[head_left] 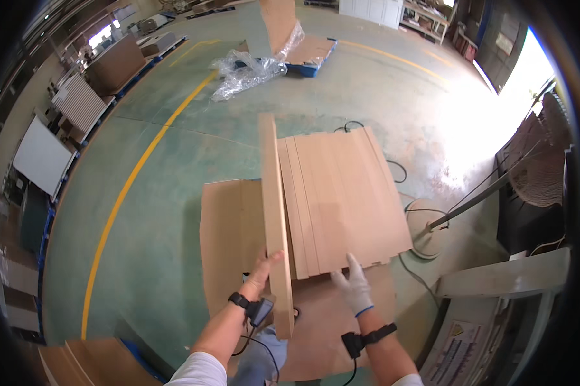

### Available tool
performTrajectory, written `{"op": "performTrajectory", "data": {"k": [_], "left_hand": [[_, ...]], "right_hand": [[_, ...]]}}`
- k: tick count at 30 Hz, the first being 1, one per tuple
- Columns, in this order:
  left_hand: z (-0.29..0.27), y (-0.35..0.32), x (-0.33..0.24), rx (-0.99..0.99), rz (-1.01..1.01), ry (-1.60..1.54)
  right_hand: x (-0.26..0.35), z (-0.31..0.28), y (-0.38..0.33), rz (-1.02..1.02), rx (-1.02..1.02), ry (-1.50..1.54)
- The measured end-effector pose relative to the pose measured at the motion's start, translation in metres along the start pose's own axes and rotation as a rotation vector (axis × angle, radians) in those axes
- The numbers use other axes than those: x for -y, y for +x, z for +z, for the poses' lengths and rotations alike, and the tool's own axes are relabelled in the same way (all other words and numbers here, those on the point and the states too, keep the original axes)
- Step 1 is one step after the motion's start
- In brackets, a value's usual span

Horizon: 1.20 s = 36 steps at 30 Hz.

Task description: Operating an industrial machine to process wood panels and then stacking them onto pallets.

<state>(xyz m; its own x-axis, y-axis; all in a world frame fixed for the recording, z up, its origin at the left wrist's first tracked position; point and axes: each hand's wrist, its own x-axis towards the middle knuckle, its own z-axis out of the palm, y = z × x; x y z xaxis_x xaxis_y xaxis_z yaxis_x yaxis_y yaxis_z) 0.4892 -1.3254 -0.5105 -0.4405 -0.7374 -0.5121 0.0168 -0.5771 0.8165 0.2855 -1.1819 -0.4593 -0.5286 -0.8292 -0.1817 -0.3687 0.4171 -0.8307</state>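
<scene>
Left hand [264, 269] grips an upright wooden board [274, 219] (on edge). Gloved right hand [353, 286], at four o'clock, rests open on the flat panel stack [341, 199].

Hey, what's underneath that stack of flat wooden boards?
The stack of boards lies on a cardboard sheet, which shows at its left and near edges. Whatever is under the boards' middle is covered.

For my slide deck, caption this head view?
Left hand tilts one wooden plank on edge while gloved right hand rests on the plank stack.

Upright board [274, 212] seemingly walls off leftward passage.
</scene>
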Motion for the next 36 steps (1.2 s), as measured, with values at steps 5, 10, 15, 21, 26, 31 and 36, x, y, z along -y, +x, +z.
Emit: {"op": "performTrajectory", "data": {"k": [5,10,15,21,26,31,36], "left_hand": [[-0.039,0.116,-0.003,0.01,-0.106,-0.08],[-0.07,0.185,0.02,0.033,-0.216,-0.118],[-0.074,0.211,0.035,0.023,-0.238,-0.065],[-0.081,0.227,0.056,-0.011,-0.259,-0.004],[-0.047,0.235,0.058,-0.013,-0.161,0.164],[-0.015,0.225,0.037,-0.123,-0.17,0.233],[0.013,0.208,0.017,-0.308,0.005,0.893]], "right_hand": [[-0.076,0.039,0.134,-0.205,-0.196,-0.42],[-0.107,0.081,0.176,-0.164,-0.15,-0.849],[-0.103,0.086,0.182,-0.133,-0.104,-0.852],[-0.107,0.085,0.178,-0.118,-0.085,-0.835],[-0.105,0.079,0.18,-0.113,-0.084,-0.817],[-0.109,0.08,0.182,-0.116,-0.072,-0.807],[-0.112,0.079,0.18,-0.133,-0.093,-0.838]]}}
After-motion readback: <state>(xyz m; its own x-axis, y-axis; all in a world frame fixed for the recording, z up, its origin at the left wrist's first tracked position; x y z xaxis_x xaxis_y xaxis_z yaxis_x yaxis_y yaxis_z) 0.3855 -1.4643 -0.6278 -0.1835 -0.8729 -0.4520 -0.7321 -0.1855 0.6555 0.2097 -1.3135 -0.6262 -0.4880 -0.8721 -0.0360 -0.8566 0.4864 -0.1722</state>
